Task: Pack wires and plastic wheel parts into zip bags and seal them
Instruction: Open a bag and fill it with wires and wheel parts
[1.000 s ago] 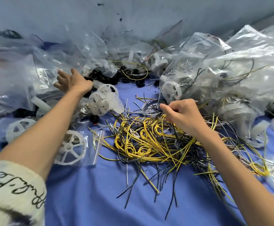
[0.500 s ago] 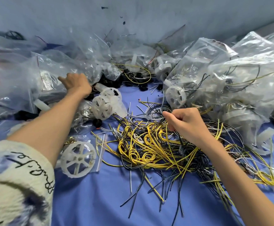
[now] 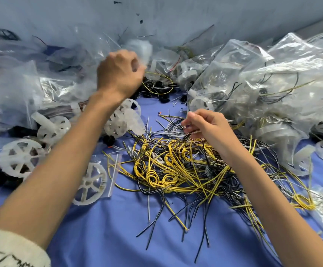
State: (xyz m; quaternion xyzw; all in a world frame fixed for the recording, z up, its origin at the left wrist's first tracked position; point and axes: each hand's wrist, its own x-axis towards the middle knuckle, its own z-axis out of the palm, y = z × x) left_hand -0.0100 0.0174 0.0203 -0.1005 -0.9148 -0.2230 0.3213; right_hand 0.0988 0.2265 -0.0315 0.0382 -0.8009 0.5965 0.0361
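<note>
A tangled heap of yellow, black and white wires [image 3: 178,168] lies on the blue cloth [image 3: 118,237] in the middle. My right hand [image 3: 205,130] hovers over its far edge and pinches a few thin wires between curled fingers. My left hand [image 3: 118,74] is raised at the back centre, blurred, its fingers curled round the edge of a clear zip bag [image 3: 139,49]. White plastic wheels [image 3: 20,158] lie loose at the left. One white wheel in a small zip bag [image 3: 93,182] lies beside my left forearm.
Filled clear bags [image 3: 262,79] are heaped at the right and along the back. More crumpled bags [image 3: 8,89] pile up at the left. Small black parts [image 3: 156,87] lie at the back centre. A grey wall [image 3: 176,14] closes the far side.
My left hand has swung from the bags at the far left up and to the right, taking a clear bag along. My right hand stays at the wire heap, fingers now pinching thin wires.
</note>
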